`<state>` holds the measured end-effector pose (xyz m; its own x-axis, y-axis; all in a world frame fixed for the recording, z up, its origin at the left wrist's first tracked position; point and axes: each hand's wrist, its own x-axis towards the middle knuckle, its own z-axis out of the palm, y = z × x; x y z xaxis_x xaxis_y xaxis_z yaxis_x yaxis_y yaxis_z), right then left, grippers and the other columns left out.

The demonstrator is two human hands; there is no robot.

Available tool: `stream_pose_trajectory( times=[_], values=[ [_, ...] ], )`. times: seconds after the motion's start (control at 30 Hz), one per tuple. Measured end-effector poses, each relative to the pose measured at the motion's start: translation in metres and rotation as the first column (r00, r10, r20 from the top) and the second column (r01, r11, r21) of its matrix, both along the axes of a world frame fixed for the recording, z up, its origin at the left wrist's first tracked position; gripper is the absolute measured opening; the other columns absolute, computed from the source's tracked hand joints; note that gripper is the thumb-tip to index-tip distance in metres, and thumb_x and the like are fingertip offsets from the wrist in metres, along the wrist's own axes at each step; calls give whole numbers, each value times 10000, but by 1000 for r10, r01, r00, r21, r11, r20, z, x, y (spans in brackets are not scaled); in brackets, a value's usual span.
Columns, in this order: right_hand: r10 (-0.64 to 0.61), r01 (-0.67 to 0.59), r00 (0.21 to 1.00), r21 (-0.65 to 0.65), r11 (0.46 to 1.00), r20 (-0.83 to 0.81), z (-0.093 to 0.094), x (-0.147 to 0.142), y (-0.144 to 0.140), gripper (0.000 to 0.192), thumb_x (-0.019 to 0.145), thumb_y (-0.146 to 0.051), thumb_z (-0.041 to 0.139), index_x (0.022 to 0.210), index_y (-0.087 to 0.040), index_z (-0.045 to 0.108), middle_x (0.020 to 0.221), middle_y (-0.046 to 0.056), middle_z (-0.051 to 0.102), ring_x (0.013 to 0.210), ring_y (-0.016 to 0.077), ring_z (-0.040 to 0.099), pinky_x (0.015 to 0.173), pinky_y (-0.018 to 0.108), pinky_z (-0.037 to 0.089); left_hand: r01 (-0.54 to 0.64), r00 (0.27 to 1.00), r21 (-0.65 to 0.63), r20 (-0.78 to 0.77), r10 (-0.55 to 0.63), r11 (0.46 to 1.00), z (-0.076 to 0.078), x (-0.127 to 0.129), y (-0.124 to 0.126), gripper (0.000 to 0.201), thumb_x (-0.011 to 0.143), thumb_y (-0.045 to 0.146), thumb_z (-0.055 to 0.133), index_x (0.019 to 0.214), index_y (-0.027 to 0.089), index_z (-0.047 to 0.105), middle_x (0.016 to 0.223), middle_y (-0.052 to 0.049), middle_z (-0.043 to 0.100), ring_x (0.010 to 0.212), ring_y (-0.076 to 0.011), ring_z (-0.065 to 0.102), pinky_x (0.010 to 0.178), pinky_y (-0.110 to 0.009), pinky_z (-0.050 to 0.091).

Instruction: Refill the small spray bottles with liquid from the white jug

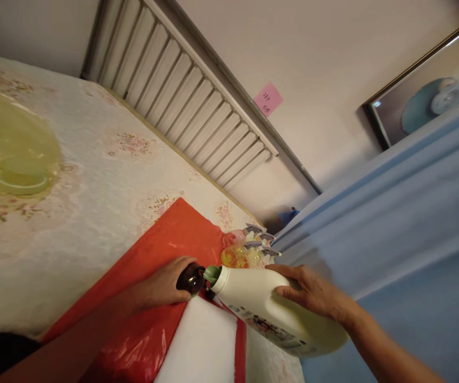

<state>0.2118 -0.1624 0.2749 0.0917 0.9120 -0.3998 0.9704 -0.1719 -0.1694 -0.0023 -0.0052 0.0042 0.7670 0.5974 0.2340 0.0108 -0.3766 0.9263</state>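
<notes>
— Two hands, both busy. Which one has the big jug?

— My right hand (pixel 313 292). My grip there is closed over the upper side of the white jug (pixel 277 316), fingers spread along its shoulder, arm coming in from the lower right. The jug is tipped almost flat, its green spout (pixel 212 273) pointing left.

— And your left?

— My left hand (pixel 165 287) lies low over the red plastic sheet (pixel 165 239), forearm stretched in from the lower left, fingers wrapped tight round a small dark brown bottle (pixel 191 277). The green spout sits right against that bottle's top; whether they actually touch, I cannot tell.

— What lies around them?

— Just behind the spout stands a cluster of clear spray bottles (pixel 249 250) with grey triggers, holding yellow and pink liquid. A white foam-like slab (pixel 205 340) lies under the jug, on the red sheet. Blue cloth (pixel 393 223) rises close on the right, beside my right wrist.

— Surfaces?

— The worktop (pixel 93 175) wears a pale cloth with flower patterns. A translucent yellow-green basin (pixel 14 149) sits well off to the left. The jug is smooth, matte plastic with a printed label; the red sheet is glossy and creased. Behind are a ribbed radiator (pixel 185 101) and a pink note (pixel 268 98) on the wall.
</notes>
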Motion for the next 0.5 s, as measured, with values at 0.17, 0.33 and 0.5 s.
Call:
stream_pose_trajectory(
  times=[0.17, 0.33, 0.5],
  values=[
    [-4, 4, 1000, 0, 1000, 18, 1, -1, 1, 544, 932, -545, 562, 1411, -288, 548, 1108, 36, 741, 908, 244, 675, 795, 332, 524, 4, 1000, 6, 9, -4, 1000, -2, 1, 1, 591, 601, 182, 694, 1176, 223, 565, 1281, -69, 617, 1190, -320, 562, 1006, -421, 476],
    [-4, 4, 999, -1, 1000, 32, 2, -4, 0, 533, 938, -548, 549, 1409, -299, 548, 1084, 31, 745, 880, 238, 677, 768, 324, 521, 19, 1000, -15, 0, -19, 1000, 0, 0, 1, 620, 596, 177, 699, 1193, 236, 544, 1268, -60, 607, 1169, -294, 570, 1000, -408, 475],
    [4, -4, 999, 1, 1000, 37, 2, -2, 1, 543, 935, -548, 552, 1413, -291, 546, 1096, 39, 745, 895, 247, 679, 789, 331, 522, 14, 1000, -27, -15, -14, 1000, 3, 0, 1, 629, 587, 178, 702, 1196, 221, 547, 1285, -72, 605, 1185, -303, 561, 1012, -408, 467]
  ],
)
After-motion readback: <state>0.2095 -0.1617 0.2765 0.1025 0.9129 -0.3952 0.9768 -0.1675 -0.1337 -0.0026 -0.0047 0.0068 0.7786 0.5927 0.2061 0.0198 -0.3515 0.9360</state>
